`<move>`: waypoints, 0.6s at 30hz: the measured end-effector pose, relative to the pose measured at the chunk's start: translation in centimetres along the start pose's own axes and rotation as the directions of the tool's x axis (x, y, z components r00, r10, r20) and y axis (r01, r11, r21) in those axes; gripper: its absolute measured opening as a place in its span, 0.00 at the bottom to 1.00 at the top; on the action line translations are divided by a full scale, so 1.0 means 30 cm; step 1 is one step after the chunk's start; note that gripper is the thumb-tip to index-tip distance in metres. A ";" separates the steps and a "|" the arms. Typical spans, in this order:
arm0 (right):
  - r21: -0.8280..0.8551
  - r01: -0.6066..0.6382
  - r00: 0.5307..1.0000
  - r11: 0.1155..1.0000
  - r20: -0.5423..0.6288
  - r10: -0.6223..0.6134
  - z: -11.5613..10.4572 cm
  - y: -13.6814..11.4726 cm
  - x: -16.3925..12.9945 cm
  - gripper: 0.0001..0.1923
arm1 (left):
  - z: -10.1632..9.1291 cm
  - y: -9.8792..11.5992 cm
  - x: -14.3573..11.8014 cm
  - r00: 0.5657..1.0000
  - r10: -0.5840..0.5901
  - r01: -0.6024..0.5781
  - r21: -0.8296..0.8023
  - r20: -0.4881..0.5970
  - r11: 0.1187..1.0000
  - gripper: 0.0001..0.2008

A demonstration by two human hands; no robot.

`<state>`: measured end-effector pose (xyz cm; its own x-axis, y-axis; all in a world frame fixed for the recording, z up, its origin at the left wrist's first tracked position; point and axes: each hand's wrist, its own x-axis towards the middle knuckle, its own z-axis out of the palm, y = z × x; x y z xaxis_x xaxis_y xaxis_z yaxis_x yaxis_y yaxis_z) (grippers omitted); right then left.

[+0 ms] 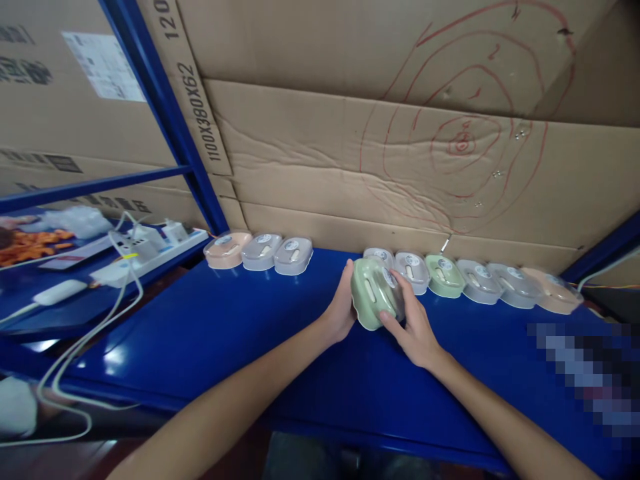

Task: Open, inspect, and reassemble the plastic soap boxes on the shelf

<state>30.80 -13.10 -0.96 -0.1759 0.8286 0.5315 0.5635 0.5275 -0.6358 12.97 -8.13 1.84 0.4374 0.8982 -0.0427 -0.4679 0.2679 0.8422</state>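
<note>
Above the blue shelf top point(280, 333), both hands hold a green plastic box with a clear lid point(373, 293), tilted toward me. A round sticker and a pale oblong piece show on its lid. My left hand point(343, 307) grips the box's left side, its fingers partly hidden behind. On the other side, my right hand point(416, 327) is closed round the box, the thumb on its front lower edge. Just behind stand similar boxes in a row, among them a grey box point(411, 272) and another green box point(444, 276).
Farther left stand a peach box point(227, 250) and two grey ones. A cardboard wall point(310, 153) with red drawn rings rises behind. Blue frame posts point(150, 87) edge the left side. A power strip point(150, 257) with white cables point(107, 317) lies on the left shelf.
</note>
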 end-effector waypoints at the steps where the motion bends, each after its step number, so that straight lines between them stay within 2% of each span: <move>1: 0.024 -0.007 1.000 1.000 -0.021 0.008 -0.001 0.003 0.001 0.41 | -0.004 0.004 0.005 1.000 -0.002 0.002 -0.018 -0.011 1.000 0.38; 4: 0.061 -0.044 0.996 0.997 -0.078 0.049 -0.011 0.021 0.007 0.39 | -0.029 0.034 0.030 0.992 0.028 -0.040 -0.092 -0.126 0.995 0.34; 6: 0.042 -0.068 0.995 0.997 -0.070 0.071 -0.028 0.038 0.013 0.40 | -0.053 0.069 0.051 0.960 0.098 -0.142 -0.153 -0.262 0.978 0.29; 9: -0.072 -0.056 0.997 0.996 0.040 0.059 -0.063 0.060 0.022 0.47 | -0.099 0.136 0.078 0.872 0.225 -0.339 -0.205 -0.435 0.918 0.26; 11: -0.190 -0.009 0.989 0.982 0.142 0.037 -0.082 0.065 0.026 0.49 | -0.131 0.175 0.093 0.794 0.302 -0.462 -0.200 -0.527 0.864 0.25; 13: -0.297 0.053 0.974 0.953 0.227 0.016 -0.090 0.063 0.028 0.48 | -0.160 0.202 0.106 0.731 0.356 -0.542 -0.180 -0.582 0.821 0.24; 14: -0.334 0.091 0.965 0.938 0.264 0.000 -0.090 0.061 0.028 0.47 | -0.172 0.209 0.111 0.714 0.374 -0.563 -0.168 -0.591 0.809 0.24; 16: -0.377 0.171 0.946 0.910 0.321 -0.044 -0.084 0.056 0.028 0.45 | -0.186 0.212 0.118 0.704 0.397 -0.576 -0.146 -0.589 0.804 0.24; 18: -0.397 0.227 0.933 0.889 0.349 -0.083 -0.075 0.054 0.028 0.44 | -0.186 0.205 0.119 0.716 0.388 -0.557 -0.140 -0.580 0.819 0.24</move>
<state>33.38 -11.98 -0.28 -0.4926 0.7953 0.3535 0.7814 0.5829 -0.2227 7.38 -1.32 3.87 -0.3138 0.9494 -0.0152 -0.7340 -0.2324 0.6381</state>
